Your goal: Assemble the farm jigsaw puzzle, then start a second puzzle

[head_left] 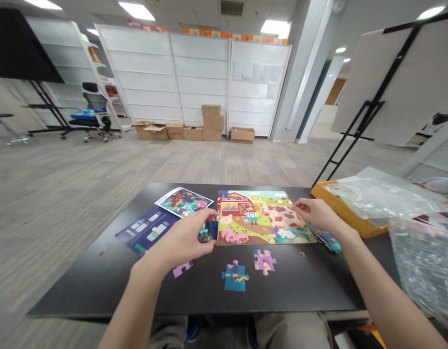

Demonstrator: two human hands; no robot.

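Observation:
My left hand (193, 235) holds a dark blue puzzle piece (211, 231) between thumb and fingers, beside the left edge of a farm picture (262, 218). My right hand (313, 212) has its fingers pressed together at the picture's right edge; whatever they may hold is too small to make out. Nearer me on the black table (209, 303) lie a blue puzzle piece (235, 276), a purple piece (264, 261) and another purple piece (182, 268) close to my left wrist. Several dark pieces (329, 241) lie under my right wrist.
A colourful picture card (183, 201) overlaps a dark blue leaflet (147, 229) at the table's left. On the right stand a yellow box (349, 213) with plastic wrap and a crumpled clear bag (425, 271). A whiteboard stand (354, 131) rises behind them.

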